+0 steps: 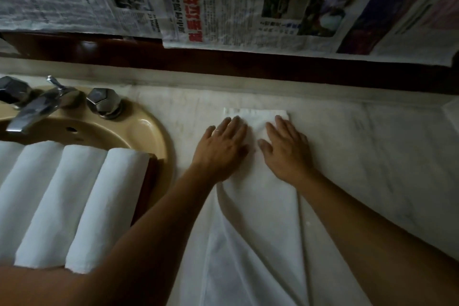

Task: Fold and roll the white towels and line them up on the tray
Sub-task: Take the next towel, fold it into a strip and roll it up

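A white towel (258, 206) lies folded into a long strip on the marble counter, running from the near edge toward the wall. My left hand (223, 149) and my right hand (285, 149) press flat on its far part, fingers spread, side by side. The towel's near part fans out wider and hangs toward me. At the left, several rolled white towels (74, 196) lie side by side on a dark tray (146, 189) that rests over the sink. My left forearm crosses in front of the tray's near corner.
A beige sink (154, 131) with a chrome tap (32, 109) and two chrome knobs sits at the left. Newspaper sheets (223, 2) hang over the wall above a dark wooden ledge. Bare marble counter (372, 144) stretches to the right of the towel.
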Tool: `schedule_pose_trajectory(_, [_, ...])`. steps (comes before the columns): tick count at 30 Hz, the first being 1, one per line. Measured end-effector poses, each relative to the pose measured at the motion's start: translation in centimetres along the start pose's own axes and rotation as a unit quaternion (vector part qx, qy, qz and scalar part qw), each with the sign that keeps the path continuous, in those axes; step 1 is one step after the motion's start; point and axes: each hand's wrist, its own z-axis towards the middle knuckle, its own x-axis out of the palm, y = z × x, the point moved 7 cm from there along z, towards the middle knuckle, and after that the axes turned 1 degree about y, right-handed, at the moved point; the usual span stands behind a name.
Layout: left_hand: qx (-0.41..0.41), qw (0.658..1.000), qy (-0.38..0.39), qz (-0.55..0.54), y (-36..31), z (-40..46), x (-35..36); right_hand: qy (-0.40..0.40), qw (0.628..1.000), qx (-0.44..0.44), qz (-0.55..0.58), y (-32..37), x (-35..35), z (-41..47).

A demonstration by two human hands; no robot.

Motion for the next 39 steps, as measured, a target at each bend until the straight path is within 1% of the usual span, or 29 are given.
schedule_pose_trajectory(1, [0.007, 1.0, 0.025, 0.005, 0.2, 0.7, 0.9, 0.016, 1.0, 0.002, -0.016, -0.7, 0.8, -0.2])
schedule_pose_trajectory(2, [0.01, 0.999, 0.034, 0.001, 0.5, 1.2, 1.6, 0.018, 1.0, 0.0, -0.024, -1.2, 1.3, -0.3])
schedule_pose_trajectory(5, [0.014, 0.999, 0.03, 0.019, 1.3, 2.7, 1.9, 0.02, 1.0, 0.001, -0.012, -2.1, 1.6, 0.9])
schedule_pose_trajectory(8, [-0.013, 0.998, 0.032, 0.047, 1.9, 3.1, 0.9, 0.037, 0.999, 0.001, -0.021, -2.2, 1.0, 1.8])
schedule_pose_trajectory(10, [-0.009, 0.998, 0.028, 0.047, 0.6, 1.5, 0.8, 0.015, 1.0, 0.01, -0.01, -1.5, 0.5, -0.1])
schedule_pose_trajectory(12, [0.023, 0.999, 0.033, 0.033, -1.4, -1.6, 1.7, -0.021, 1.0, 0.009, -0.005, -0.3, 0.7, -4.1])
schedule_pose_trajectory(14, [0.037, 0.998, 0.041, 0.026, -1.9, -3.9, 2.5, -0.012, 1.0, 0.013, -0.002, -0.2, 1.7, -6.8])
schedule_pose_trajectory(17, [0.017, 0.999, 0.024, 0.033, -0.5, -3.1, 2.2, 0.011, 1.0, 0.011, 0.002, -1.7, 2.4, -5.1])
schedule_pose_trajectory(19, [-0.007, 0.999, 0.035, 0.026, 0.1, -1.3, 1.7, 0.02, 1.0, 0.002, -0.009, -1.9, 2.0, -3.2])
schedule_pose_trajectory(21, [-0.031, 0.998, 0.051, 0.006, -0.1, -0.8, 1.4, 0.005, 1.0, 0.002, -0.005, -1.7, 1.6, -3.3])
schedule_pose_trajectory(23, [-0.018, 0.999, 0.045, 0.011, -1.9, -2.7, 1.7, -0.033, 0.999, 0.017, -0.002, -1.4, 1.2, -6.1])
schedule_pose_trajectory(26, [0.021, 0.999, 0.04, 0.018, -4.0, -6.6, 3.2, -0.028, 0.999, 0.006, -0.017, -1.5, 2.1, -10.7])
schedule_pose_trajectory(28, [0.015, 0.999, 0.029, -0.001, -2.9, -6.0, 3.4, -0.016, 1.0, -0.01, -0.023, -2.1, 2.5, -10.1])
schedule_pose_trajectory(30, [-0.002, 1.0, 0.007, 0.01, -1.5, -4.0, 2.8, -0.001, 1.0, -0.007, -0.029, -2.5, 2.2, -7.7])
schedule_pose_trajectory(33, [-0.035, 0.999, 0.037, 0.018, -1.3, -2.6, 2.4, -0.001, 1.0, -0.001, -0.023, -1.8, 1.9, -6.0])
schedule_pose_trajectory(36, [-0.047, 0.997, 0.044, -0.032, -3.9, -6.4, 3.0, -0.049, 0.998, 0.02, 0.019, -1.0, 2.0, -10.0])
schedule_pose_trajectory(39, [-0.036, 0.998, 0.037, -0.045, -5.0, -10.1, 4.5, -0.058, 0.998, 0.007, 0.012, -1.2, 2.9, -13.7])
